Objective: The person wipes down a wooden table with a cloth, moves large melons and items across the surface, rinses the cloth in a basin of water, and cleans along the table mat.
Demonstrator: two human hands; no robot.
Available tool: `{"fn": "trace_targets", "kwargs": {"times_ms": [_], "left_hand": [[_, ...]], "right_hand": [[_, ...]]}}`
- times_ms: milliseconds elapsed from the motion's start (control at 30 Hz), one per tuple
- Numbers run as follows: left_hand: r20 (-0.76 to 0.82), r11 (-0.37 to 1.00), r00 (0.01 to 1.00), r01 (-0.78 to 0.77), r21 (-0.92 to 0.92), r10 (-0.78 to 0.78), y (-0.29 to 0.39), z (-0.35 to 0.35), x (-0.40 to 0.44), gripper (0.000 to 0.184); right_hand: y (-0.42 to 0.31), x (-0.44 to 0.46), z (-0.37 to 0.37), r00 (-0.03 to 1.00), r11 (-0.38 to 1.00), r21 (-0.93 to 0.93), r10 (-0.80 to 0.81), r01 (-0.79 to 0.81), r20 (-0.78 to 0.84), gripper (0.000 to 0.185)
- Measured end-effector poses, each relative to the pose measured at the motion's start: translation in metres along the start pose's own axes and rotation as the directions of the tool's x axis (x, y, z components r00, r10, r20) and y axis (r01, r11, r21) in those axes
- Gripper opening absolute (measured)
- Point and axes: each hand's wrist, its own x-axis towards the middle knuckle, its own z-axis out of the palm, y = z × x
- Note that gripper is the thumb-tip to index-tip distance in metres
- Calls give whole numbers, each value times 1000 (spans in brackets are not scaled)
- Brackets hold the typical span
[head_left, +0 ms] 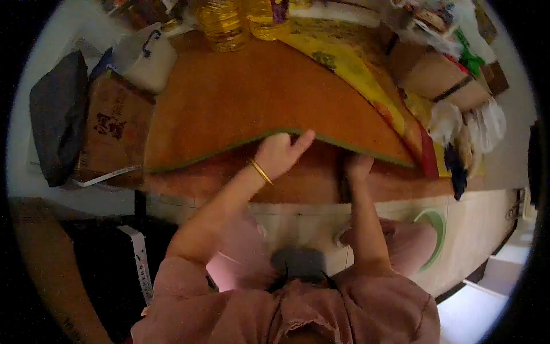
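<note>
An orange-brown mat [240, 97] with a greenish edge lies over a reddish-brown tabletop [252, 186]. My left hand [279, 155], with a gold bangle [261, 172] at its wrist, is closed on the mat's front edge and holds it raised in the middle. To its right, my right hand [360, 167] reaches under the lifted edge. Its fingers are mostly hidden and blurred, so their grip does not show. Beside that hand is a dark patch that I cannot make out.
Yellow oil bottles [222, 26] stand at the back. A cardboard box [114, 123], a grey bag [57, 117] and a whitish container [143, 60] are at left. A yellow printed sheet [349, 71], another box [438, 77] and plastic bags [487, 123] sit right. A green basin [438, 235] is below.
</note>
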Motion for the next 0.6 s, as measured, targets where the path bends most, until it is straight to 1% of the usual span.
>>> {"fn": "trace_targets", "kwargs": {"times_ms": [33, 67, 100, 133, 167, 200, 233, 267, 300, 333, 367, 433, 467, 500, 567, 600], "left_hand": [[96, 999, 995, 35, 5, -35, 2, -4, -1, 73], [79, 999, 996, 45, 4, -45, 2, -6, -3, 73], [85, 999, 996, -1, -53, 5, 5, -7, -4, 72], [89, 993, 995, -42, -111, 52, -1, -9, -4, 70], [75, 993, 997, -27, -111, 36, -2, -7, -2, 70], [137, 996, 990, -20, -89, 32, -2, -4, 2, 67], [195, 998, 980, -15, -63, 27, -4, -1, 5, 63], [173, 998, 985, -3, -55, 12, -10, 5, 4, 63], [97, 983, 985, -133, -125, 145, -18, 13, 2, 59], [17, 947, 962, -264, -181, 271, -28, 15, 2, 58], [13, 954, 967, -248, -171, 254, -27, 9, 4, 58], [193, 955, 944, -235, -182, 269, -22, -4, 2, 54], [154, 953, 942, -286, -106, 299, -26, -1, 2, 51], [149, 956, 947, -270, -113, 285, -29, 0, -2, 51], [189, 952, 933, -297, -77, 306, -34, -1, -2, 50], [171, 953, 938, -290, -86, 301, -36, -2, -5, 50]], "right_hand": [[0, 3, 18, 999, 999, 47, 23, -22, -25, 42], [-4, 9, 32, 998, 996, 78, 52, -51, -17, 42], [-7, 12, 43, 976, 988, 23, 149, -154, 158, 42], [-14, 14, 57, 939, 977, -28, 210, -210, 273, 43], [-16, 15, 65, 905, 969, -65, 247, -239, 346, 43], [-19, 14, 72, 878, 962, -93, 271, -255, 394, 43], [-19, 10, 77, 864, 959, -107, 283, -262, 417, 43], [-23, 7, 82, 855, 958, -109, 286, -266, 432, 43], [-26, 3, 84, 852, 957, -110, 290, -270, 436, 43], [-27, -2, 85, 846, 955, -111, 296, -276, 443, 43], [-27, -5, 84, 839, 953, -117, 302, -281, 453, 43], [-25, -11, 82, 826, 949, -116, 312, -293, 469, 43], [-24, -13, 80, 822, 949, -115, 311, -293, 476, 43], [-23, -15, 79, 820, 950, -117, 310, -290, 481, 43], [-23, -17, 77, 819, 953, -110, 300, -283, 489, 43], [-24, -19, 73, 819, 956, -104, 290, -276, 495, 43]]}}
